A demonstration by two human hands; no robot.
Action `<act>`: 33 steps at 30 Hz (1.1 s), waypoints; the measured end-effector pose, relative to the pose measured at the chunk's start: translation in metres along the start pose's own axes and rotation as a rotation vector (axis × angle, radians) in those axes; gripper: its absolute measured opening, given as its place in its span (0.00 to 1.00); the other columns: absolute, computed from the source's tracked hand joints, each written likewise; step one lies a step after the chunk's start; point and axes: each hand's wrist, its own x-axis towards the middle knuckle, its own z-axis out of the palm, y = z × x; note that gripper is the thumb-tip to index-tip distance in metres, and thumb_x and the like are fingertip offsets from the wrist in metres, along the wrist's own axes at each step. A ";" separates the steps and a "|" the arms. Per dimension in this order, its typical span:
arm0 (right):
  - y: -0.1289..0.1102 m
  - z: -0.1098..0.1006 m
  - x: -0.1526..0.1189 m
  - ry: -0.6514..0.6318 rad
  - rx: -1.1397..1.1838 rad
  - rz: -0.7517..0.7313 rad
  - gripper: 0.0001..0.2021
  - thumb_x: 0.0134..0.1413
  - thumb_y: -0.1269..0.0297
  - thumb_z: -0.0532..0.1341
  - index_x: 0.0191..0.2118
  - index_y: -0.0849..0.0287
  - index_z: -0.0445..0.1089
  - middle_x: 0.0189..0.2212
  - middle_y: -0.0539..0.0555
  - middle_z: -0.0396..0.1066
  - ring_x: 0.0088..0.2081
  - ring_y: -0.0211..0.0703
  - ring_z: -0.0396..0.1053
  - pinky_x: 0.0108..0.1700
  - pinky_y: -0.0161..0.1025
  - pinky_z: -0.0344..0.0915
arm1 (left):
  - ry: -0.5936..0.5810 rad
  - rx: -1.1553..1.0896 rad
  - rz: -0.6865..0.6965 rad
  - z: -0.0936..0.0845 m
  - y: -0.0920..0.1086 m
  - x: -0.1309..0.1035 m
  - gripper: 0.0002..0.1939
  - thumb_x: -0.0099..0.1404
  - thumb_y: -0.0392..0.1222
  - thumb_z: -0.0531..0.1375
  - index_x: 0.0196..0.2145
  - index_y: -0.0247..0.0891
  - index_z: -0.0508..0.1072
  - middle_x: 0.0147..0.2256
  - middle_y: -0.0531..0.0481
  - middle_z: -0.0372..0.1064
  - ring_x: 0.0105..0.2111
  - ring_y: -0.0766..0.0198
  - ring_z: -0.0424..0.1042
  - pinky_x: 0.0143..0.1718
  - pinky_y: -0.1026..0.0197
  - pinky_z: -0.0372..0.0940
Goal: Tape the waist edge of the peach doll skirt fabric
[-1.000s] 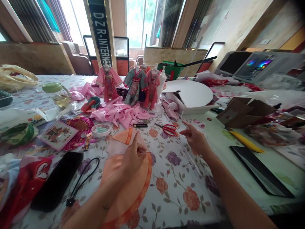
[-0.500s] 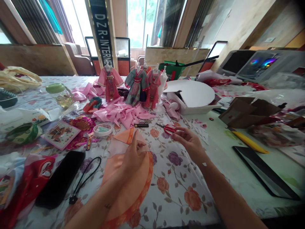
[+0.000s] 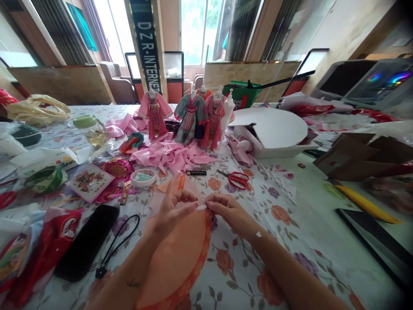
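Note:
My left hand (image 3: 172,204) is above the orange fabric (image 3: 180,247), thumb and fingertips closed on a small white strip (image 3: 201,207). At the strip's other end, my right hand (image 3: 227,211) pinches with thumb and forefinger. The two hands nearly meet, and their fingertips partly hide the strip. The fabric lies flat, edged in darker patterned orange, with a pale sheer piece (image 3: 155,200) near its top. Beyond my right hand, red-handled scissors (image 3: 238,180) rest on the flowered tablecloth. A white roll of tape (image 3: 143,177) lies left of my hands.
Small dressed mannequins (image 3: 190,116) stand behind pink cloth scraps (image 3: 171,153). A black phone (image 3: 87,243) with a cord loop lies at the left. On the right are a white box (image 3: 274,150), a cardboard box (image 3: 361,155), a yellow cutter (image 3: 368,202) and a dark tablet (image 3: 374,245).
My right hand has left the scissors and come left to meet my left hand. The white strip now shows between them. The view has shifted slightly.

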 end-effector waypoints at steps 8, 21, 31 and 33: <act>0.009 -0.008 -0.006 0.021 -0.043 0.014 0.11 0.52 0.57 0.62 0.32 0.61 0.72 0.21 0.48 0.64 0.25 0.35 0.60 0.30 0.34 0.57 | 0.014 0.181 -0.048 0.005 -0.008 -0.002 0.46 0.57 0.35 0.63 0.65 0.44 0.39 0.30 0.52 0.67 0.34 0.65 0.68 0.35 0.62 0.63; 0.013 -0.011 -0.003 0.110 0.109 0.094 0.09 0.49 0.60 0.62 0.31 0.61 0.72 0.21 0.50 0.65 0.23 0.35 0.58 0.26 0.33 0.56 | -0.066 0.001 -0.148 -0.006 -0.006 -0.002 0.45 0.57 0.31 0.57 0.65 0.45 0.37 0.39 0.48 0.71 0.39 0.62 0.68 0.37 0.63 0.60; 0.012 -0.011 -0.003 0.112 0.082 0.083 0.09 0.50 0.60 0.61 0.32 0.61 0.70 0.22 0.49 0.65 0.24 0.35 0.58 0.26 0.33 0.54 | -0.063 0.060 -0.107 -0.005 -0.005 -0.003 0.44 0.57 0.31 0.56 0.65 0.47 0.37 0.42 0.47 0.71 0.40 0.61 0.69 0.34 0.63 0.61; 0.012 -0.011 -0.004 0.102 0.053 0.064 0.09 0.51 0.59 0.61 0.32 0.61 0.70 0.22 0.49 0.65 0.24 0.35 0.59 0.27 0.33 0.55 | -0.022 0.120 -0.084 -0.003 -0.005 -0.003 0.43 0.58 0.34 0.59 0.65 0.47 0.40 0.44 0.46 0.69 0.44 0.59 0.68 0.38 0.61 0.62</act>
